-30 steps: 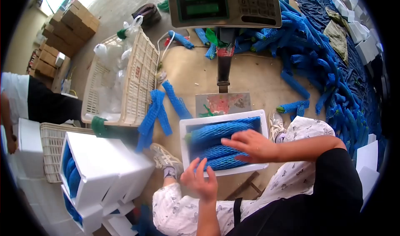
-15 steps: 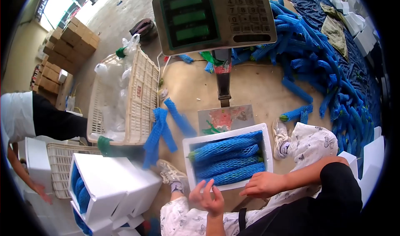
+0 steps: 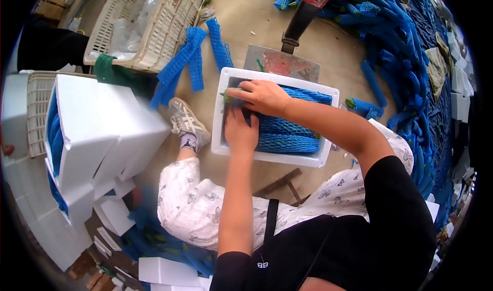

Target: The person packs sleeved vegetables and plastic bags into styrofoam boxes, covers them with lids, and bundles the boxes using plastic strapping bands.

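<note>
A white foam box [image 3: 275,160] stands between my legs, at the foot of the scale plate [image 3: 281,62]. Inside it several long green vegetables in blue mesh sleeves [image 3: 289,142] lie side by side. My right hand [image 3: 266,97] reaches over the box's left end, its fingers on the green tip of the uppermost one. Just below, my left hand [image 3: 241,131] is inside the box at the left ends of the bundles, fingers a little apart and pointing down. What lies under its fingertips is hidden.
Empty blue mesh sleeves [image 3: 195,57] lie left of the scale, beside a plastic crate [image 3: 169,32] of clear bags. White foam boxes [image 3: 92,132] are stacked at the left. A long heap of blue-sleeved vegetables [image 3: 395,60] runs down the right. A person's dark-clothed leg shows upper left.
Both hands have moved up into the left end of the box, onto the bundles. The view has tilted down, so the scale display has left the picture.
</note>
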Demonstrator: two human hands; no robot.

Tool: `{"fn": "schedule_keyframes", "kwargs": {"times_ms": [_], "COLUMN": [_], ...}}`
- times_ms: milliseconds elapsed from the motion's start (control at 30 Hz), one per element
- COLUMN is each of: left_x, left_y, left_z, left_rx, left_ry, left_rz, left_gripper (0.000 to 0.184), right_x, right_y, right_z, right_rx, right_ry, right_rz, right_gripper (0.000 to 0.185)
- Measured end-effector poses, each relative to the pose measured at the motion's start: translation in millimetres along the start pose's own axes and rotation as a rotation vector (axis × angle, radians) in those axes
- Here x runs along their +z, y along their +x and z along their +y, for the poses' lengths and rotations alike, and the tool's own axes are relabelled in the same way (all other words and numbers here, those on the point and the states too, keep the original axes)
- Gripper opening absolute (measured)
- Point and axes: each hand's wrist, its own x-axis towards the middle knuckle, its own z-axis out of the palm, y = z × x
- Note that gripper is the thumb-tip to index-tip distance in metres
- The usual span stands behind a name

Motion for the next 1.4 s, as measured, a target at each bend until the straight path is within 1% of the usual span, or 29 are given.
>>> {"fn": "schedule_keyframes", "kwargs": {"times_ms": [33,167,200,300,333,367,433,467,500,567,600,633,700,800,833,900,933,967,1033,1067,1133,1167,1200,1233,1267,1300,1333,1367,1400], "left_x": [1.7,-5.5,-6.3,-3.4,-2.8,-1.2,0.0,0.2,-1.0,1.9,-0.5,-3.2,-2.2,8.4,8.9,9.2,2.0,-4.4,-20.5,4.5,5.1,5.7,-10.2,-41.3,-52.0,-60.1,-63.1,-58.9,-45.5], "left_y": [-1.7,-0.1,3.5,6.0,8.3,8.8,6.4,4.0,3.8,3.8,6.4,6.1,5.4,9.6,8.0,11.2,8.9,-1.6,-16.3,-27.3,-30.9,-26.4,-18.9,-12.4,-12.2,-9.9,-1.4,7.1,11.9], "left_z": [0.2,5.2,6.9,5.1,5.2,4.3,2.6,6.1,5.0,0.4,2.6,7.3,9.1,-2.2,-6.7,-8.2,-5.3,-2.0,9.6,-11.5,-3.0,-5.2,-3.2,3.5,0.8,-2.6,-15.8,-32.8,-47.8], "left_rx": [-0.024,-0.080,-0.059,-0.042,-0.048,-0.047,-0.022,-0.003,0.023,0.005,0.018,0.054,0.154,0.134,0.136,0.161,0.150,0.156,0.139,0.085,0.162,0.105,0.125,0.138,0.015,-0.109,-0.326,-0.529,-0.473], "left_ry": [-0.025,-0.076,-0.120,-0.069,-0.049,-0.049,-0.011,0.038,0.035,0.009,-0.022,-0.029,0.073,0.067,0.084,0.055,-0.124,-0.125,-0.076,-0.205,0.079,0.002,-0.131,0.011,0.131,0.242,0.103,-0.053,-0.022], "left_rz": [0.025,0.026,0.021,0.027,0.026,0.019,0.000,0.011,0.004,0.046,0.063,0.063,0.026,-0.026,-0.027,-0.039,-0.010,-0.003,0.073,-0.035,-0.039,-0.075,-0.018,0.076,0.148,0.213,-0.036,-0.292,-0.256], "left_gripper": [0.055,0.062,0.064,0.062,0.056,0.056,0.057,0.056,0.056,0.056,0.057,0.054,0.050,0.047,0.047,0.048,0.051,0.051,0.056,0.062,0.070,0.071,0.071,0.073,0.072,0.071,0.066,0.061,0.055], "right_x": [-1.8,-15.0,-16.3,4.5,15.2,22.9,18.0,8.4,-4.3,-30.6,-46.7,-60.7,-38.3,-3.4,-1.4,-19.9,-38.4,-57.9,-49.3,-43.8,-31.4,-29.2,-38.2,-50.5,-61.6,-58.7,-18.0,4.5,11.5], "right_y": [-1.2,-11.3,-11.8,-0.3,-2.6,-6.4,-6.8,-11.2,-15.9,-41.8,-69.0,-89.5,-122.7,-111.8,-111.4,-113.8,-115.3,-121.1,-153.7,-161.7,-156.3,-158.4,-168.9,-180.9,-192.4,-205.7,-242.6,-253.5,-251.9], "right_z": [0.0,-2.7,-4.0,9.0,9.4,13.1,7.8,7.2,4.4,6.9,4.1,-4.2,14.9,9.7,5.4,5.8,-0.7,-9.8,-4.2,-6.9,-8.4,1.7,11.6,11.8,-4.0,-15.0,0.3,-0.2,-4.8], "right_rx": [-0.030,0.103,0.141,0.246,0.145,0.151,0.109,0.243,0.264,-0.138,0.033,0.246,0.320,0.391,0.399,0.370,0.450,0.565,0.925,0.879,0.780,0.747,0.776,0.773,0.779,0.810,0.984,1.306,1.491], "right_ry": [-0.087,-0.144,-0.155,-0.172,-0.280,-0.278,-0.271,-0.089,-0.098,-0.071,0.070,0.210,0.282,0.123,0.080,0.255,0.491,0.504,0.508,0.341,0.137,0.077,0.367,0.439,0.178,-0.051,0.020,0.965,0.962], "right_rz": [0.004,-0.137,-0.194,-0.304,-0.198,-0.200,-0.045,-0.230,-0.215,0.192,0.059,0.080,0.068,0.091,0.102,0.081,0.155,0.227,0.337,0.288,0.218,0.205,0.168,0.257,0.479,0.574,0.498,0.451,0.248], "right_gripper": [0.059,0.060,0.047,0.044,0.043,0.043,0.046,0.045,0.045,0.043,0.045,0.045,0.040,0.031,0.033,0.033,0.032,0.034,0.039,0.041,0.045,0.048,0.053,0.057,0.065,0.073,0.081,0.077,0.062]}}
